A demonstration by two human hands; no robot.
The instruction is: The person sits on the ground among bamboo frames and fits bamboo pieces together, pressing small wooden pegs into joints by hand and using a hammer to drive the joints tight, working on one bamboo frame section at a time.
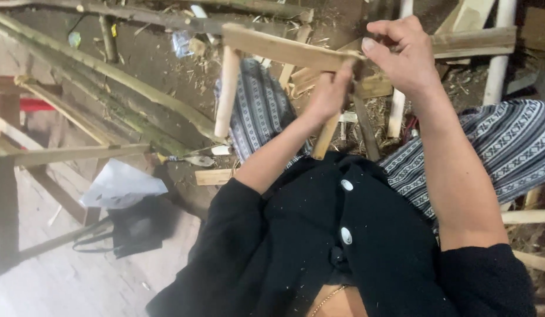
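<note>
wooden frame [278,50] | both hands closed on it: left hand [330,94], right hand [401,56]

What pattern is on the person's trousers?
The trousers have dark and white woven geometric stripes, seen best in the head view.

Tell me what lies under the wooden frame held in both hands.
Under the wooden frame: patterned trousers, wood offcuts and dirt floor. The left hand and right hand cover the joint.

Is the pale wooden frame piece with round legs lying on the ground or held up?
Held up. The pale wooden frame piece is above the lap; the left hand and right hand grip its right end.
</note>
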